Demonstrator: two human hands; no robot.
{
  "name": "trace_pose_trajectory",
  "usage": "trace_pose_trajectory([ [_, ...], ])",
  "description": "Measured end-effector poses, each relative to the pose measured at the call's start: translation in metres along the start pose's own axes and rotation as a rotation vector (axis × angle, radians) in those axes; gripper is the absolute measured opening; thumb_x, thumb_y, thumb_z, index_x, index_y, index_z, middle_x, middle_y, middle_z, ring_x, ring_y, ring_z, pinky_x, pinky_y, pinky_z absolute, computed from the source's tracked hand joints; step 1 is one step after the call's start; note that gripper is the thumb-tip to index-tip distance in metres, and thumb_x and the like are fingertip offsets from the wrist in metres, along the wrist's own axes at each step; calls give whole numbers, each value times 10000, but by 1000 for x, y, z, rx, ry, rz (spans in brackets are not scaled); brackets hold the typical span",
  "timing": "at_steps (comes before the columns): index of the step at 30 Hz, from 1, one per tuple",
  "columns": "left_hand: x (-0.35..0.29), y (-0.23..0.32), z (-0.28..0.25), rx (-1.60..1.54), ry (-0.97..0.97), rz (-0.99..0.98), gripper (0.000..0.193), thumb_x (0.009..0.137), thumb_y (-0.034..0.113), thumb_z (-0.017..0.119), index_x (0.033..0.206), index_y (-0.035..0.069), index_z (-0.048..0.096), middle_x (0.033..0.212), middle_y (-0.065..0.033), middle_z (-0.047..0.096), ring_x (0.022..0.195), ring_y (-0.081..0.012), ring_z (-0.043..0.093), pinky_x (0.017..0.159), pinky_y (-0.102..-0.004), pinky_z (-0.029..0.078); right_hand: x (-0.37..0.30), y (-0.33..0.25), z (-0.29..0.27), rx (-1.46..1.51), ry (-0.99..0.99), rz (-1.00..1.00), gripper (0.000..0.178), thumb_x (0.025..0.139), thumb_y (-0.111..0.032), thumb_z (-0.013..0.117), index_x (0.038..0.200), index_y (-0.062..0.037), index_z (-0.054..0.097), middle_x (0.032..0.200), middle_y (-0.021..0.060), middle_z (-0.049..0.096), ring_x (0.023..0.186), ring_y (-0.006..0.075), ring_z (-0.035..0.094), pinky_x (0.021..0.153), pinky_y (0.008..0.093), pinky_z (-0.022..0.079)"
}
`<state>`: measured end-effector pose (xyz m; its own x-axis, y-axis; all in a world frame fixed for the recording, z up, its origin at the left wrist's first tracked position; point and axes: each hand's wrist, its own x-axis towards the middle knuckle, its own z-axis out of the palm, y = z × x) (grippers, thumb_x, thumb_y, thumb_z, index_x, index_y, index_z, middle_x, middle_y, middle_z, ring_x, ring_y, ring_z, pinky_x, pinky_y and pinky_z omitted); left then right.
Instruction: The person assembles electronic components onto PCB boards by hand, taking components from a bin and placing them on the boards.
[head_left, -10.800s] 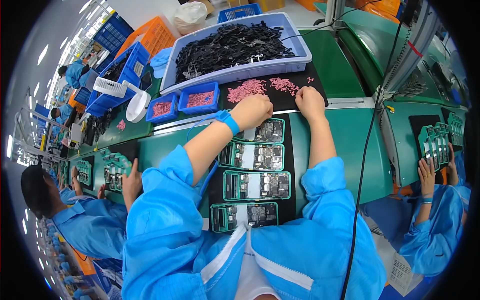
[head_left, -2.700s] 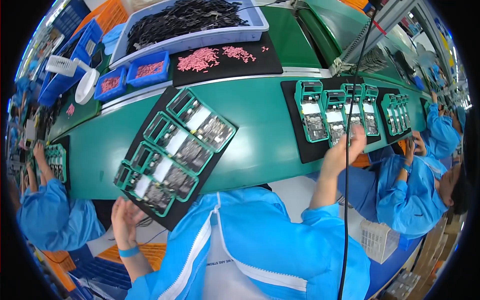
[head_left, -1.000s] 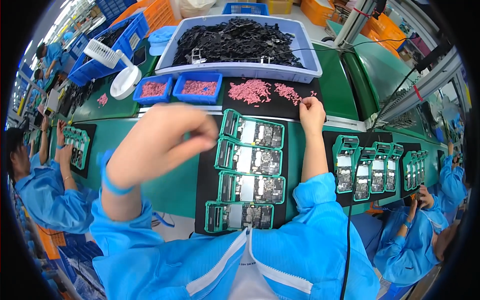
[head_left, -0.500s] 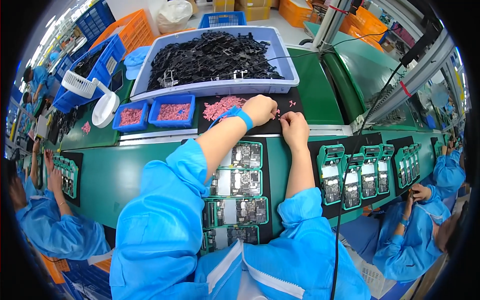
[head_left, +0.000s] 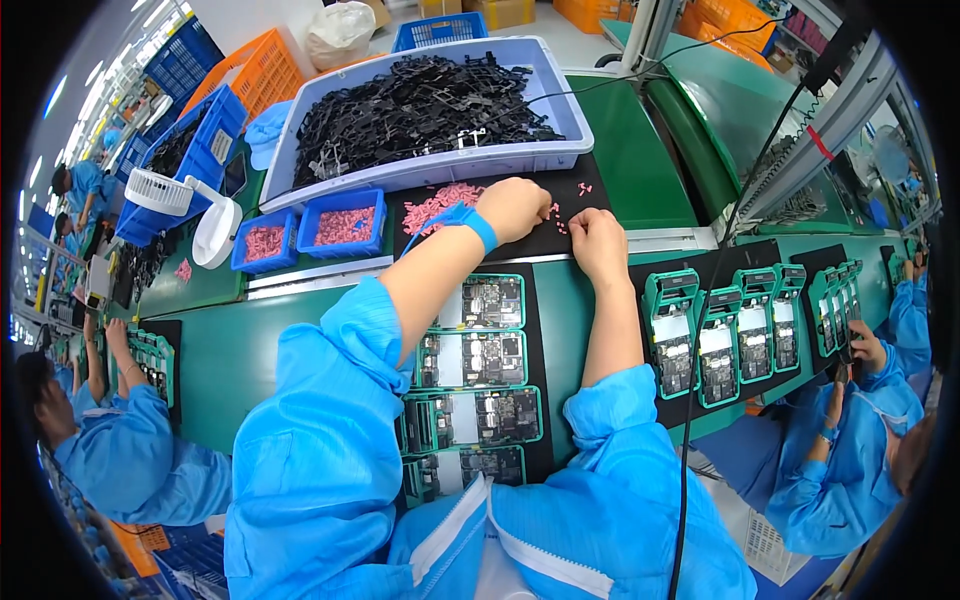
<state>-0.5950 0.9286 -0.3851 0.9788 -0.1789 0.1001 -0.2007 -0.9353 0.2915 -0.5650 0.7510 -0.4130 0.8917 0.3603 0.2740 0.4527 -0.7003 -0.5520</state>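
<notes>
My left hand, with a blue band round its wrist, is over the black mat with fingers curled down. Its fingertips are close to a few small pink pieces; whatever they grip is hidden. Just to the right, my right hand rests low at the mat with thumb and fingers pinched together, its contents too small to make out. A loose pile of pink pieces lies left of my left hand. Below my arms stand several green fixtures with circuit boards in a column.
Behind the mat stands a large pale tub of black parts. Two blue bins of pink pieces and a white fan are at left. More board fixtures stand at right, where a black cable hangs. Co-workers sit on both sides.
My hands have drawn slightly apart, and small pink pieces now show between them. The view has shifted a little. The right co-worker's hand has moved up towards the fixtures there.
</notes>
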Motion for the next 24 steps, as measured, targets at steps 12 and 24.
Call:
trace_pose_trajectory([
  [12, 16, 6, 8, 112, 69, 172, 61, 708, 176, 687, 721, 121, 666, 811, -74, 634, 873, -275, 611, 770, -397, 488, -1, -6, -8, 50, -72, -7, 72, 769, -119, 662, 797, -55, 646, 865, 133, 618, 836, 323, 606, 745, 425, 484],
  [24, 21, 13, 7, 184, 30, 144, 55, 705, 165, 655, 723, 123, 686, 819, -87, 653, 872, -286, 616, 774, -404, 496, -1, -12, -7, -130, -100, -33, 83, 788, -131, 641, 791, -52, 663, 886, 153, 632, 866, 330, 615, 772, 434, 491],
])
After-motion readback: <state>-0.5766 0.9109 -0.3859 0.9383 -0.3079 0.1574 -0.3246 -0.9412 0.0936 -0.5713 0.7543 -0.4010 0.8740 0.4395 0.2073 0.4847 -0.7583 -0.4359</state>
